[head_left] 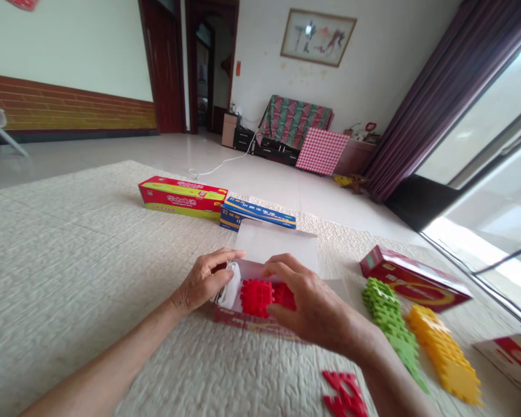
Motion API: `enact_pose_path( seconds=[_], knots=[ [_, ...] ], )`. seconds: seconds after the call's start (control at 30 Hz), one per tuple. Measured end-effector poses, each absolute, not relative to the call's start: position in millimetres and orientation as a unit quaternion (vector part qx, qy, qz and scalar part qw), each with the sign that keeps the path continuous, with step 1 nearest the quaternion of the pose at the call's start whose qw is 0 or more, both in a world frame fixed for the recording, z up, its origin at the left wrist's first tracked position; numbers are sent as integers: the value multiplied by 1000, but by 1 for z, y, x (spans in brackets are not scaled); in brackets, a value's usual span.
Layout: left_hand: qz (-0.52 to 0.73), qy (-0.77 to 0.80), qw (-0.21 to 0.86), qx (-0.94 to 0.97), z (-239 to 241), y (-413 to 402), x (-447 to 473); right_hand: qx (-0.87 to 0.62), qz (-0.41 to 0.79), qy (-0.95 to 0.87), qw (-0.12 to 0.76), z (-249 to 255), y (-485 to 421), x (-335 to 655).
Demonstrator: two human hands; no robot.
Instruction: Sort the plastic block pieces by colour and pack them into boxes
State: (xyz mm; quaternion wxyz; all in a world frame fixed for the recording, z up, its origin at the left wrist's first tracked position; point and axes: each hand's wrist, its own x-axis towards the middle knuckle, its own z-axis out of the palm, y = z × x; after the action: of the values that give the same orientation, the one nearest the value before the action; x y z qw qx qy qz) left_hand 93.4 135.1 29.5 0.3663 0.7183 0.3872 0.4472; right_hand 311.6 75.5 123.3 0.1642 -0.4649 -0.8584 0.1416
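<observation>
A dark red cardboard box with its white lid flap raised lies on the quilted mat. Inside are red interlocking tiles in stacks and a white wrapped bundle at the left end. My left hand grips the box's left end, its thumb against the white bundle. My right hand reaches into the box from the right, thumb and fingers around the right stack of red tiles, which it partly hides. Loose red tiles lie on the mat near my right forearm.
Rows of green tiles and yellow tiles lie to the right, beside a closed dark red box. Another box sits at the right edge. Beyond the open box are a blue box and a red-and-yellow box.
</observation>
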Motion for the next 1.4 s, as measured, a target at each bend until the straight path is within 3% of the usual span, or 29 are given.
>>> enact_pose_path(
  seconds=[0.23,0.47,1.03,1.27,1.4],
  knots=[
    [448,388,379,710,31,133,94,-557,54,-795,233,140,33,371],
    [433,403,396,702,32,132,92,-670,85,-724,140,98,-29,415],
    [451,378,401,702,29,134,93,-648,60,-756,68,50,-61,390],
    [464,363,405,699,30,133,95,-591,42,-796,125,103,-22,372],
    [473,359,399,699,28,134,96,-540,75,-835,81,126,49,326]
  ],
)
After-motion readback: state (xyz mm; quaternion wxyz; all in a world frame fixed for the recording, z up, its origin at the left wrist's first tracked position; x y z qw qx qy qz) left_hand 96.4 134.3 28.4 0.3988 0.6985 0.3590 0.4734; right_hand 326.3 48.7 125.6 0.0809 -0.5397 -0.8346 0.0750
